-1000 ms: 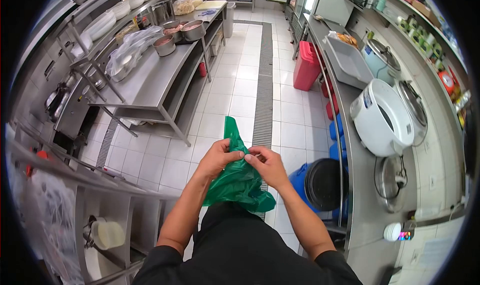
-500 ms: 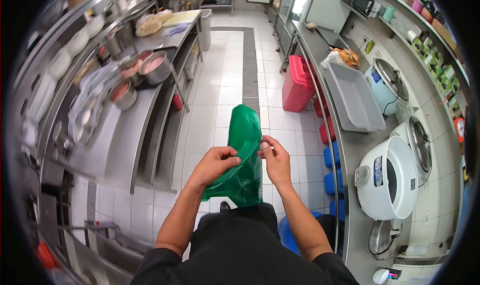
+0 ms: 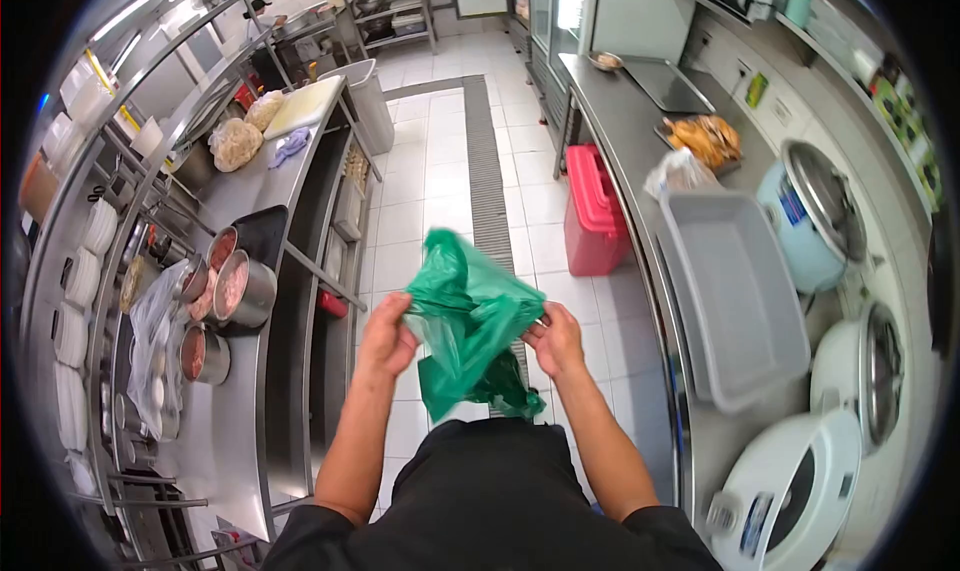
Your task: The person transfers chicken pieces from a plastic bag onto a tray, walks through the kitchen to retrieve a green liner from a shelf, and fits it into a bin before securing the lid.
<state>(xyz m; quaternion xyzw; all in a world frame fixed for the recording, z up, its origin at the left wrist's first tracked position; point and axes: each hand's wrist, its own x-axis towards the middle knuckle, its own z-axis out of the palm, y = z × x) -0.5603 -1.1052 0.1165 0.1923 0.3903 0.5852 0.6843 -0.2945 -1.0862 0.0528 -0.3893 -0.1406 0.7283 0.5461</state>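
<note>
At frame centre, the left hand (image 3: 385,336) and right hand (image 3: 556,339) stand apart, each pinching one side of the green plastic bag (image 3: 470,321); it stretches crosswise between them, its tail hanging lower

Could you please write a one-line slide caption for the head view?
Both hands, left hand and right hand, hold a green plastic bag between steel kitchen counters.

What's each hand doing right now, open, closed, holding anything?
Left hand: closed on one edge of the green plastic bag.
Right hand: closed on the bag's opposite edge, spreading it apart.
</note>
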